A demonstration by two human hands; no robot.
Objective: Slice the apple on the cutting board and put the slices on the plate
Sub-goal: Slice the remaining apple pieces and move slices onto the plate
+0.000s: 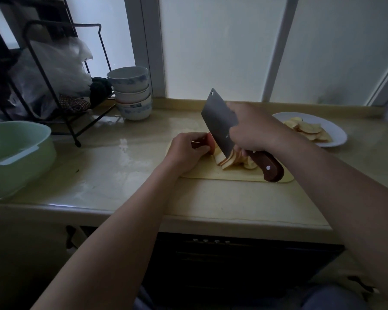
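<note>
Left hand point(186, 151) clasps the apple point(211, 144) on the cutting board point(211, 173); the cleaver point(220, 121), blade steeply tilted, meets the apple's right face, cut slices point(231, 161) just beyond. Right hand point(253, 130) clenches its handle. Plate point(338, 135) lies farther right, nearest that hand.

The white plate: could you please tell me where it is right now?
In the head view the white plate sits on the counter at the far right, beyond the right hand and the cutting board.

Dim, backlit by frosted window point(222, 48), glare on wet counter point(126, 153), foregrnd dark, wide-angle bend at edges
</note>
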